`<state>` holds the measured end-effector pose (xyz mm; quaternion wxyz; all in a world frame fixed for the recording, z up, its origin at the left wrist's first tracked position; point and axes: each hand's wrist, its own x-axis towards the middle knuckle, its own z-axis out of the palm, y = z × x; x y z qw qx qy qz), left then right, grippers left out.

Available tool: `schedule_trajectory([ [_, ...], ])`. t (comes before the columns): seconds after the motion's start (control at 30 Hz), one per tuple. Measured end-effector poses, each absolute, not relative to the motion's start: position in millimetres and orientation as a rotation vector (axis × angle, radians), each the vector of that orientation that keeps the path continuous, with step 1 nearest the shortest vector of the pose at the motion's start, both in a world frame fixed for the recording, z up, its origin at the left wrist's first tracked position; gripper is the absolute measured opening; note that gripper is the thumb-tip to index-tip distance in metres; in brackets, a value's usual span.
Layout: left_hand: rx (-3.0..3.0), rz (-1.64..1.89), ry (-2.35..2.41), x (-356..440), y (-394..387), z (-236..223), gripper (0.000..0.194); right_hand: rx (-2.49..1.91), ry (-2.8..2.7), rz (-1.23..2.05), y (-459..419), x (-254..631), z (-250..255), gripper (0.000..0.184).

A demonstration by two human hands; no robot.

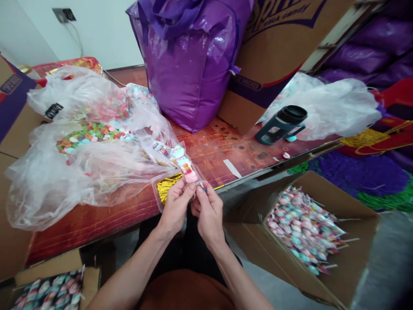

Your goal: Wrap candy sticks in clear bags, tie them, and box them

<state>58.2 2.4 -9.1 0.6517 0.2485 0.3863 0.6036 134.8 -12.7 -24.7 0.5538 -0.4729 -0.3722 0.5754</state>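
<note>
A candy stick (pixel 186 167) in a clear wrapper, with pastel and pink pieces, points away from me over the table edge. My left hand (pixel 176 206) is closed on the wrapper's near end, thumb and fingers pinched just below the pink piece. Beside it, my right hand (pixel 208 211) pinches the same gathered end; the exact contact is hidden by the fingers. A thin yellow strip (pixel 219 187) sticks out to the right of the right fingers. Yellow twist ties (pixel 167 186) lie in a clear tray by my left hand. Flat printed wrappers (pixel 158 150) lie behind the tray.
Clear plastic bags with colourful candies (pixel 93 133) cover the table's left. A purple bag (pixel 190 64) and large carton (pixel 274 51) stand behind. A dark bottle (pixel 280 125) is on the right. Below, a cardboard box (pixel 267 254) holds wrapped candy sticks; another box (pixel 92 280) sits lower left.
</note>
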Motion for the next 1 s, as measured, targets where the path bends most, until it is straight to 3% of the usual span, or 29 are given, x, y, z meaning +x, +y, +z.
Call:
schedule_trajectory([
  [0.23,0.486,1.193,0.842,14,-14,-5,0.031,-0.799,-0.388,2.045,-24,116,5,0.031],
  [0.37,0.568,1.236,0.858,-13,-34,2,0.028,-0.761,-0.638,2.203,-32,111,13,0.024],
  [0.43,0.573,1.329,0.863,-21,-37,6,0.025,-0.945,-1.103,1.947,-28,115,11,0.026],
  [0.5,0.555,1.436,0.865,-26,-36,8,0.021,-1.173,-1.557,1.445,-19,125,7,0.028],
  [0.57,0.527,1.47,0.865,-30,-32,8,0.019,-1.349,-1.823,0.945,-4,134,2,0.023],
  [0.63,0.493,1.449,0.875,-31,-28,5,0.02,-1.473,-1.97,0.647,13,139,-5,0.021],
  [0.8,0.432,1.417,0.894,-26,-24,-5,0.029,-1.638,-2.257,0.474,43,123,-17,0.02],
  [1.0,0.399,1.492,0.941,-25,-23,-9,0.024,-1.741,-2.396,0.438,48,111,-20,0.024],
])
